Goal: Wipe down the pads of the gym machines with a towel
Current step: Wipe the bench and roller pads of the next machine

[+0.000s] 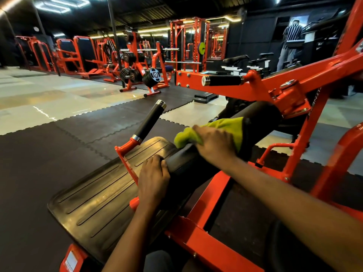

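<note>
Two bare forearms reach in from the bottom of the frame over an orange machine frame (208, 195). The left hand (154, 177), lower centre, rests released on the near end of the black roller pad (261, 118), fingers draped loosely over its curve. Just above and to the right, the right hand (214, 144) clutches a bunched yellow-green towel (229, 127) and presses it onto the middle of that pad; its fingers are blurred. A ribbed black footplate (94, 201) lies at lower left, beside a black-gripped handle (149, 120). At far upper right stands a person in a striped shirt (292, 34).
</note>
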